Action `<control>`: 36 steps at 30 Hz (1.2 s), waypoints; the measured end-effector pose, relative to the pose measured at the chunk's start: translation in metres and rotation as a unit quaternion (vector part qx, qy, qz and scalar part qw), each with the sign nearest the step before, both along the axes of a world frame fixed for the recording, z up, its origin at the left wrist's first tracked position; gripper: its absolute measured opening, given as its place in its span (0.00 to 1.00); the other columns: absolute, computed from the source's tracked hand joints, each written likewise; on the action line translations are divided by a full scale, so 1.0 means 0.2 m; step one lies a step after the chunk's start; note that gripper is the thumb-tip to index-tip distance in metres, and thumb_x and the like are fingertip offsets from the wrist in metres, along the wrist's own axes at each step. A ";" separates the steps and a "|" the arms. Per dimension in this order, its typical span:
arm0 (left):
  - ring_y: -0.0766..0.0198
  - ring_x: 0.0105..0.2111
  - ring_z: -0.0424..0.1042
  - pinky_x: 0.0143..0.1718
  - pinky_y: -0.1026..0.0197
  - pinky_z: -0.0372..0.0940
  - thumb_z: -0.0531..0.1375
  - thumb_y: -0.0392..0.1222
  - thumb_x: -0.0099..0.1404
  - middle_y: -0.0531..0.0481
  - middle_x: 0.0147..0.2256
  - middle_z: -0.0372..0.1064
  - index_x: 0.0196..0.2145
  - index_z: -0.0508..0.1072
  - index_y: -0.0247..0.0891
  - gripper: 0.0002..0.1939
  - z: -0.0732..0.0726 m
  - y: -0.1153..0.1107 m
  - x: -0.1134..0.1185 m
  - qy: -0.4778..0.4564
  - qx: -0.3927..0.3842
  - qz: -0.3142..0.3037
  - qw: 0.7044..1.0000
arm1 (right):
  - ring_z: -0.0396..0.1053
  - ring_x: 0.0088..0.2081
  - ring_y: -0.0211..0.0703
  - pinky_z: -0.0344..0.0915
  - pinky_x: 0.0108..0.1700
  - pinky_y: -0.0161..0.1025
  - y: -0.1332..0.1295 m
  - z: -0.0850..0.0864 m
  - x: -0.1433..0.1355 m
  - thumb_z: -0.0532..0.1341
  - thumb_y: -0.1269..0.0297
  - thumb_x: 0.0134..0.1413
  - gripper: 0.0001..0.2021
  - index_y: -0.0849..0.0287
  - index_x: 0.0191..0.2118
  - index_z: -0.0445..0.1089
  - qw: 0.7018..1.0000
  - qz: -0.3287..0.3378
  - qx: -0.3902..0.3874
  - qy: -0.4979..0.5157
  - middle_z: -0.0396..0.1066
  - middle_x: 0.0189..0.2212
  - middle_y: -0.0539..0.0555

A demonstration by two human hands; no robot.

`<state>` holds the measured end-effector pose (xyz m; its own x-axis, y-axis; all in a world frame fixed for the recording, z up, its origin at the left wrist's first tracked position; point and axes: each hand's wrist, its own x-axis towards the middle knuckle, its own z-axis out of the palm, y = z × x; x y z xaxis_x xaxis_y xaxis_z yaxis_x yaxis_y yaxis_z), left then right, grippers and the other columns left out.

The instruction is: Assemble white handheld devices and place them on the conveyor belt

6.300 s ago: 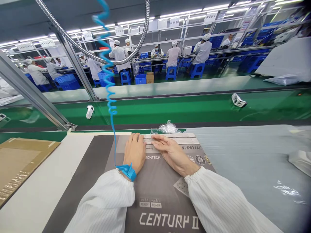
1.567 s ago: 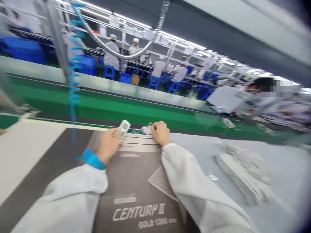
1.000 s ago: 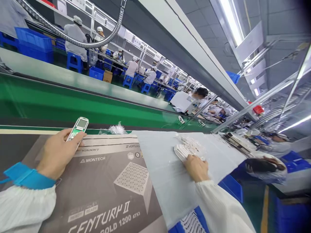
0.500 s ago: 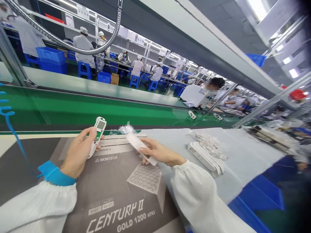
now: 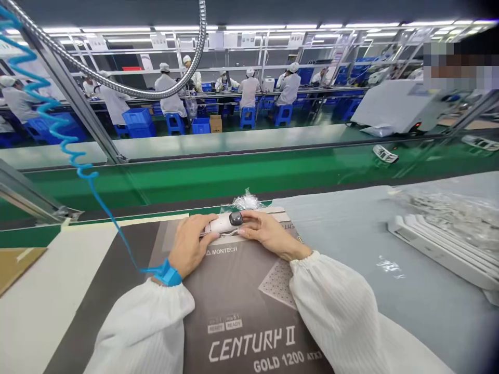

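Observation:
A white handheld device housing (image 5: 221,224) with a dark, rounded end piece is held sideways above the printed Montech box (image 5: 234,285). My left hand (image 5: 191,244) grips its left end, thumb toward me. On the other side, my right hand (image 5: 268,232) closes its fingers and thumb around the end by the dark piece. The circuit board and screen cannot be seen from this side. A blue wrist strap (image 5: 167,274) with a coiled cord (image 5: 78,156) is on my left wrist.
Crumpled clear plastic (image 5: 247,200) lies just behind my hands. White plastic shells (image 5: 444,249) are stacked at right beside bagged small parts (image 5: 460,210). A green conveyor belt (image 5: 195,187) runs across behind, carrying a white part (image 5: 385,154). A metal hose (image 5: 156,94) hangs overhead.
My hands have come together; the circuit-board half in my left hand and the white cover in my right now meet as one housing. The view has levelled and swung left.

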<state>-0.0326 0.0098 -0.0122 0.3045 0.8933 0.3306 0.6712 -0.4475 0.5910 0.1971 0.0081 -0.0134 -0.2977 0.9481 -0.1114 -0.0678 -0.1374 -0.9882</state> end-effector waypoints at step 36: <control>0.43 0.34 0.77 0.35 0.50 0.66 0.48 0.65 0.68 0.35 0.33 0.77 0.48 0.72 0.34 0.32 0.09 -0.19 0.32 0.209 -0.090 -0.043 0.973 | 0.60 0.20 0.41 0.67 0.32 0.43 -0.05 0.03 -0.13 0.53 0.38 0.56 0.23 0.53 0.25 0.62 0.919 -0.144 -0.126 0.346 0.52 0.12 0.45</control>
<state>0.0307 -0.0283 0.0057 0.4557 0.8901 0.0032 0.8339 -0.4282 0.3483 0.1713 -0.0015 -0.0068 -0.1211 0.9688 -0.2164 -0.7364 -0.2338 -0.6348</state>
